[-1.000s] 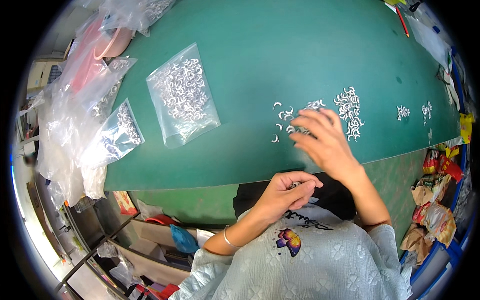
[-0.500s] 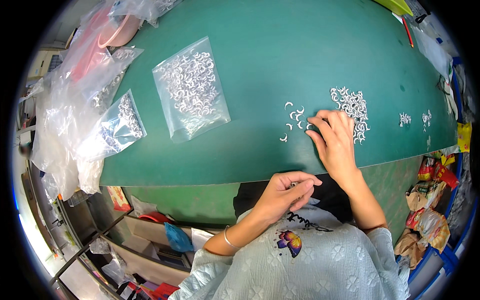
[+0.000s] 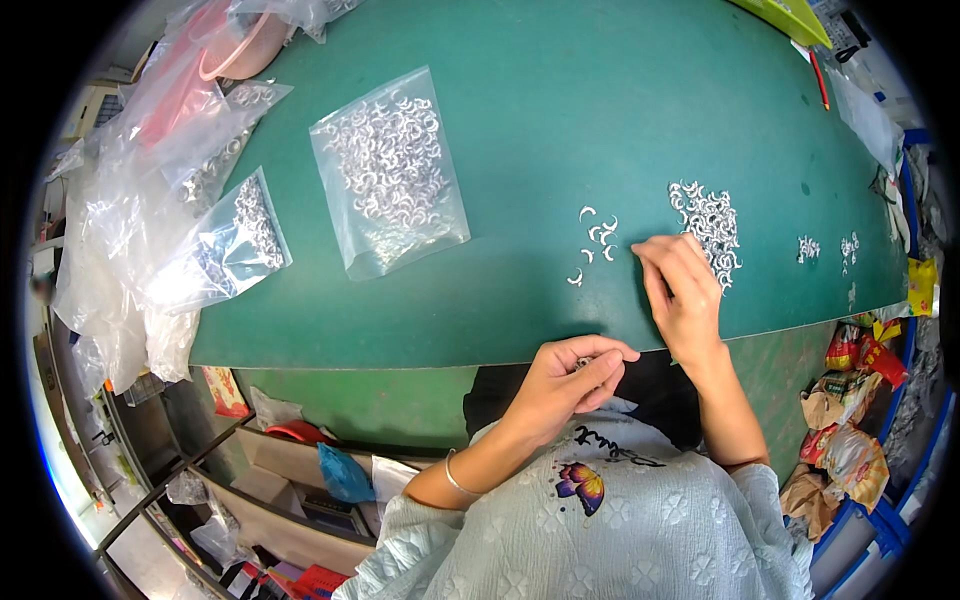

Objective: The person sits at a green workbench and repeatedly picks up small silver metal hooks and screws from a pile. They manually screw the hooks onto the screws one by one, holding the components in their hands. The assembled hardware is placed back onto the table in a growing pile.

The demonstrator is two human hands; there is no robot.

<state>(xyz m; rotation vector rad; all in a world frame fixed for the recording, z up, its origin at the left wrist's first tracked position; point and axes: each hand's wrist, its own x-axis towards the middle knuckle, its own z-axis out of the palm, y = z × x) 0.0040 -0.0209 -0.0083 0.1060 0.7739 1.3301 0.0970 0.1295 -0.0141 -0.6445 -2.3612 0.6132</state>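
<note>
Small silver crescent-shaped metal pieces (image 3: 711, 225) lie heaped on the green table (image 3: 520, 150), right beside my right hand (image 3: 685, 295). That hand hovers at the heap's left edge, thumb and fingers drawn together; whatever is between the fingertips is hidden. To its left, several loose crescents (image 3: 608, 232) lie scattered. My left hand (image 3: 565, 390) is curled at the table's near edge, palm turned inward. A bit of silver crescent pieces (image 3: 583, 364) shows between its thumb and forefinger; the rest is covered by the fingers.
A clear bag of crescents (image 3: 395, 165) lies flat left of centre. Farther left are a smaller bag (image 3: 258, 235), crumpled plastic (image 3: 110, 260) and a pink basin (image 3: 245, 58). Two small clusters, one a silver group (image 3: 808, 249), lie at right. A red pencil (image 3: 819, 80) lies far right.
My right hand has drawn back to the right, away from the loose crescents. The crescent seen at its fingertips earlier is no longer visible. My left hand stays curled in nearly the same place.
</note>
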